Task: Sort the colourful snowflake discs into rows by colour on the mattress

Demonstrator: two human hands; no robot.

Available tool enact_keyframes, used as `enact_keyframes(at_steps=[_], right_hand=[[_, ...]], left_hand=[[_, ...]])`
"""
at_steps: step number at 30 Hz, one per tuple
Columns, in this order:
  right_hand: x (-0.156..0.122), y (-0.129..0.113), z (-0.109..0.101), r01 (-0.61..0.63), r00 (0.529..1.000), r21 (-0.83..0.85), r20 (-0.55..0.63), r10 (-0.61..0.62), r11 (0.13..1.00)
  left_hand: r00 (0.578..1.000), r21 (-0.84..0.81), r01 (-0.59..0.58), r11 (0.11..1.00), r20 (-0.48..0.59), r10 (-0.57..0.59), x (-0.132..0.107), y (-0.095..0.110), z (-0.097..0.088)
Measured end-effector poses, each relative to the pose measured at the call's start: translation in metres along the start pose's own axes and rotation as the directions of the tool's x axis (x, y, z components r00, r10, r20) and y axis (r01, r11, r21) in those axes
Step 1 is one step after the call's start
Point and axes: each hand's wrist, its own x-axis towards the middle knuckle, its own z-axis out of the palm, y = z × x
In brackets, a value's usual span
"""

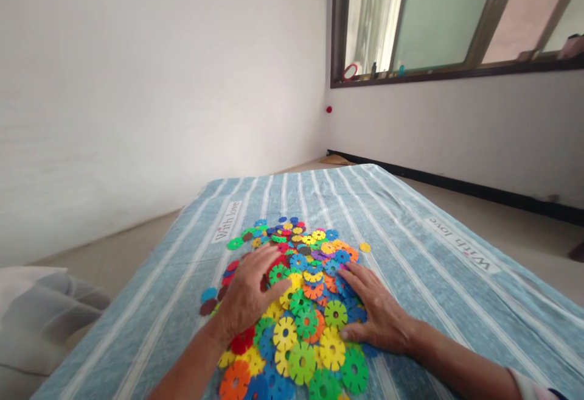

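A heap of flat plastic snowflake discs (305, 302) in red, yellow, green, blue and orange lies on a blue striped sheet (410, 248). My left hand (250, 293) rests palm down on the left side of the heap, fingers spread flat over the discs. Flat on the heap's right side lies my right hand (375, 312), its fingers stretched toward the middle. Neither hand grips a disc. A single yellow disc (364, 246) sits apart at the heap's right edge.
The sheet covers a low mattress that reaches toward a white wall (159, 83) and a room corner. A dark-framed window (451, 22) with small items on its sill is at the upper right. Grey bedding (41, 308) lies at the left.
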Motion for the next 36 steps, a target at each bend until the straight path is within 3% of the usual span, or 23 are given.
enact_keyframes(at_steps=[3,5,11,20,25,29,36], right_hand=[[0.019,-0.008,0.011,-0.009,0.999,0.005,-0.036,0.009,1.0],[0.035,-0.013,0.017,-0.007,0.998,0.011,-0.059,0.007,1.0],[0.072,-0.026,0.027,0.05,0.993,0.013,-0.105,-0.049,0.999],[0.062,-0.019,0.017,0.166,0.98,0.177,-0.138,-0.143,0.97],[0.071,-0.001,0.011,0.055,0.977,0.218,-0.212,-0.008,0.974],[0.075,0.014,0.007,-0.027,0.941,0.243,-0.32,0.106,0.97],[0.075,0.021,0.003,-0.084,0.919,0.231,-0.357,0.164,0.969]], left_hand=[[0.973,0.066,-0.211,0.975,0.112,0.203,-0.001,0.026,0.001],[0.954,0.095,-0.268,0.959,0.161,0.251,-0.003,0.035,0.005],[0.984,0.234,-0.167,0.958,0.096,0.148,-0.01,0.02,0.018],[0.983,0.206,-0.118,0.972,-0.115,0.143,-0.011,0.014,0.024],[0.979,0.185,-0.083,0.979,-0.169,0.115,-0.01,0.008,0.023],[0.977,0.144,-0.048,0.988,-0.197,0.076,-0.011,0.002,0.024],[0.959,0.043,-0.016,0.999,-0.281,0.027,-0.011,0.003,0.022]])
